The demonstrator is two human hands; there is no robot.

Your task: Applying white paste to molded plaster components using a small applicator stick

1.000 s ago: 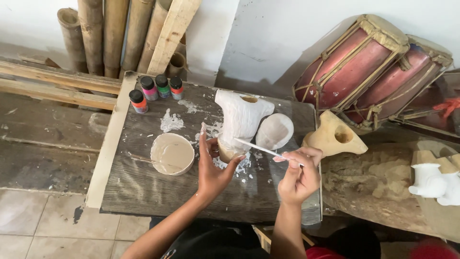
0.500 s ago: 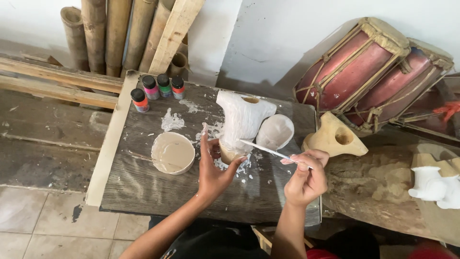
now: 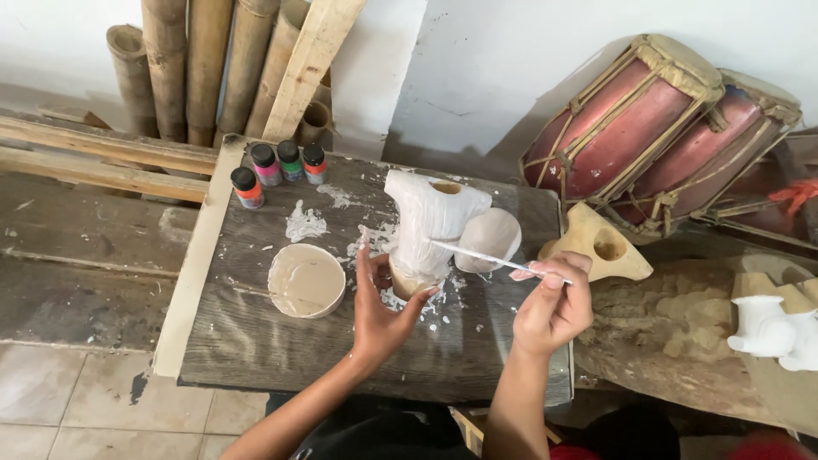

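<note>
1. The white-painted carving (image 3: 430, 217) stands upright near the middle of the dark wooden counter (image 3: 256, 358), on its narrow unpainted base.
2. The left hand (image 3: 379, 302) is half open around this base; the thumb and fingertips touch the bare wood low down, where there is no paint.
3. The right hand (image 3: 554, 298) is closed on a thin white brush (image 3: 481, 254), held like a pen. The tip of the brush touches the right side of the carving.
4. I judge that the carving is stiff and rather light, probably of soft wood. The white coat looks fresh, so the painted surface may be slippery and easy to smear. The bare base seems the best place to take hold of it.
5. It looks top-heavy, so it may tip over if the base is released carelessly.
6. The brush is light and thin; a pinch near its back end is enough.
7. Counted: one carving in work, one brush, one round bowl (image 3: 307, 279) with pale paint to the left of the left hand, and one oval white piece (image 3: 490, 238) just right of the carving.
8. Four small paint bottles (image 3: 277, 170) stand at the far left corner of the counter.
9. To the right, off the counter, lie one unpainted carving (image 3: 596, 247), two drums (image 3: 665, 136) far behind it, and white figures (image 3: 767, 328) at the right edge.
</note>
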